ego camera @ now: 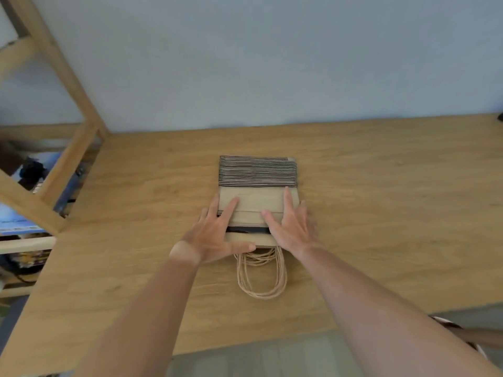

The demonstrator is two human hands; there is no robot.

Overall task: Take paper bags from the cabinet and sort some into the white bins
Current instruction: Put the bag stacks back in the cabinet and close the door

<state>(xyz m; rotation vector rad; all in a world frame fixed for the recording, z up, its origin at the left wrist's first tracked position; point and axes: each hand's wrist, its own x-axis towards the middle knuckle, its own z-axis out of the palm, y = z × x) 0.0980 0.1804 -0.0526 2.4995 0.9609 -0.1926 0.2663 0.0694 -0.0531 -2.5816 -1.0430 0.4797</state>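
Paper bags (257, 197) lie flat in a small stack on the wooden desk (381, 191), about midway along it and a little nearer the far edge by the wall than the near edge. The uppermost bags show plain brown paper; a black-striped one shows at the far end of the stack. Twisted paper handles (261, 276) trail from the stack toward the near edge.

Left hand (215, 232): fingers straight and spread, resting on the left side of the stack, thumb along its near edge. Right hand (290, 224): likewise spread and flat on the right side, slightly blurred. Neither hand is seen curling round a bag.

Wooden shelving (68, 148) stands at the left end of the desk. No white bins are in view.

Assessment: the bags appear to be out of the cabinet already; the step in hand looks like squaring or separating the stack before sorting. The next move likely calls for parting one bag from the rest, probably by its edge or handles, and locating the bins, which lie outside this view.
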